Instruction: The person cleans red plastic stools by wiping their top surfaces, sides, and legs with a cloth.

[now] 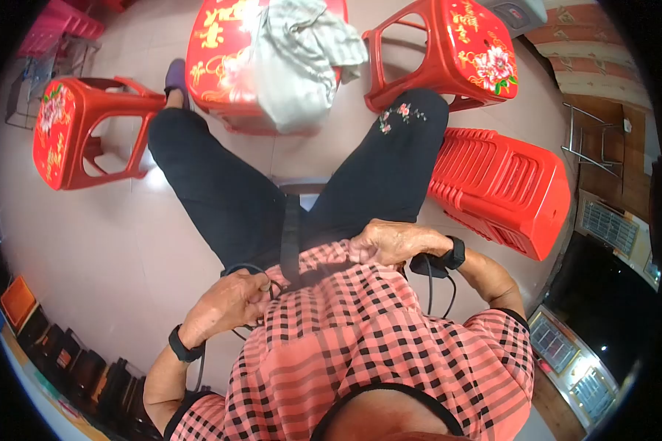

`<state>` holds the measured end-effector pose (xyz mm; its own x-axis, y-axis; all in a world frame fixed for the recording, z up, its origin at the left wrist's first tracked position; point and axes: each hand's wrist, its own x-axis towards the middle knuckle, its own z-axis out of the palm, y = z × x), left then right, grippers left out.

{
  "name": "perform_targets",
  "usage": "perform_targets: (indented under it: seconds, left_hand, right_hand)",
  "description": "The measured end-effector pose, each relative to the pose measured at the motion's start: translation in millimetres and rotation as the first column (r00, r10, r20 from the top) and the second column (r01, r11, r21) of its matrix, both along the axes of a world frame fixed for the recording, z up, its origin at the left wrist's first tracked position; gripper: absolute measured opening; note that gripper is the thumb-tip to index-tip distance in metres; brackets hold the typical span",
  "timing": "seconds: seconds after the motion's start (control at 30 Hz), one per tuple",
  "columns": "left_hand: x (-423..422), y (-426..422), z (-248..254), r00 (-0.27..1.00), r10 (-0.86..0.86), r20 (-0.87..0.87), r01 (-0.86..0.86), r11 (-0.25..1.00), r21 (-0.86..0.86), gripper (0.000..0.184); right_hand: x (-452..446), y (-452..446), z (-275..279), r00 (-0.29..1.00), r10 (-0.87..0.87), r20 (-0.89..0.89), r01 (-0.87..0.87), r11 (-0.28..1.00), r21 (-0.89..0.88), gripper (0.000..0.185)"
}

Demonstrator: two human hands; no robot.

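My right hand (393, 242) is at my waist, its fingers curled and pinching the hem of my pink-and-black checked shirt (346, 309). My left hand (232, 301) is closed at the shirt's left side; a thin black cable (275, 288) runs beside its fingers, and what it grips is hidden. Each wrist wears a black band. A black strap (290, 235) hangs down the middle of my body over my dark trousers (228, 169). By my right wrist is a small black box (429, 266) with cables hanging from it.
Ahead, a pale crumpled cloth (294, 66) drapes over a red stool (217, 66). Other red stools stand left (88, 132) and right (449, 51). A stack of red stools (504, 184) lies by my right leg. Dark items (81, 367) line the lower left.
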<state>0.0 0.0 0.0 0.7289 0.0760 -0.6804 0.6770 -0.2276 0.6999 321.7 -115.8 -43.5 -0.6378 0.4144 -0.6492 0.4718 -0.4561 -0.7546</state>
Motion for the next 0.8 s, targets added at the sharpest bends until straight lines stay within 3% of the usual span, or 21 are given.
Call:
perform_targets:
  seconds: [0.07, 0.1, 0.17, 0.2, 0.27, 0.3, 0.33, 0.4, 0.43, 0.5, 0.63, 0.7, 0.8]
  left_hand:
    - [10.9, 22.0, 1.7, 0.991, 0.115, 0.067, -0.111, 0.992, -0.059, 0.022]
    - [33.7, 32.9, 0.2, 0.972, 0.125, 0.199, -0.136, 0.99, 0.045, 0.022]
    - [45.6, 48.6, 2.7, 0.939, 0.137, 0.316, -0.203, 0.961, 0.186, 0.022]
    - [52.3, 58.3, -1.8, 0.912, 0.14, 0.387, -0.248, 0.937, 0.247, 0.021]
    - [68.4, 88.7, -15.8, 0.859, 0.128, 0.496, -0.332, 0.876, 0.349, 0.025]
    - [75.7, 101.9, -24.3, 0.813, 0.085, 0.577, -0.425, 0.764, 0.486, 0.031]
    - [85.0, 120.2, -34.5, 0.759, 0.011, 0.651, -0.504, 0.642, 0.578, 0.036]
    - [100.5, 160.4, -53.5, 0.781, 0.084, 0.619, -0.574, 0.487, 0.659, 0.041]
    - [106.4, 180.6, -71.4, 0.763, 0.035, 0.645, -0.618, 0.33, 0.714, 0.045]
    - [113.3, 213.3, -97.0, 0.807, 0.169, 0.566, -0.59, 0.264, 0.763, 0.054]
    - [114.7, 230.4, -133.5, 0.766, 0.306, 0.566, -0.643, 0.34, 0.686, 0.062]
    - [117.8, 230.5, -129.8, 0.728, 0.36, 0.584, -0.685, 0.418, 0.596, 0.063]
    - [114.3, 232.8, -140.2, 0.687, 0.342, 0.641, -0.722, 0.42, 0.55, 0.055]
  right_hand:
    - [4.5, 10.6, -7.6, 0.984, -0.07, -0.165, 0.046, 0.988, -0.146, 0.026]
    - [28.4, 21.4, 6.3, 0.983, -0.134, -0.125, 0.111, 0.978, -0.176, 0.024]
    - [31.7, 48.5, 18.7, 0.98, -0.199, 0.022, 0.195, 0.974, 0.117, 0.021]
    - [31.9, 65.2, 23.8, 0.951, -0.305, 0.052, 0.267, 0.895, 0.358, 0.022]
    - [35.1, 102.2, 25.7, 0.848, -0.525, 0.071, 0.325, 0.621, 0.713, 0.03]
    - [36.5, 121.9, 25.0, 0.771, -0.633, 0.064, 0.319, 0.472, 0.822, 0.038]
    - [36.5, 142.4, 23.2, 0.737, -0.67, 0.09, 0.189, 0.332, 0.924, 0.046]
    - [34.0, 180.7, 15.6, 0.656, -0.747, 0.109, -0.116, 0.043, 0.992, 0.062]
    - [31.2, 196.1, 3.2, 0.644, -0.746, 0.172, -0.139, 0.107, 0.985, 0.067]
    - [29.5, 219.8, -29.7, 0.605, -0.738, 0.298, -0.179, 0.239, 0.954, 0.076]
    - [45.0, 258.6, -41.7, 0.597, -0.685, 0.417, -0.329, 0.265, 0.906, 0.075]
    - [63.0, 292.1, -44.2, 0.59, -0.689, 0.421, -0.314, 0.285, 0.906, 0.072]
    - [73.8, 351.2, -45.3, 0.605, -0.675, 0.421, -0.281, 0.314, 0.907, 0.068]
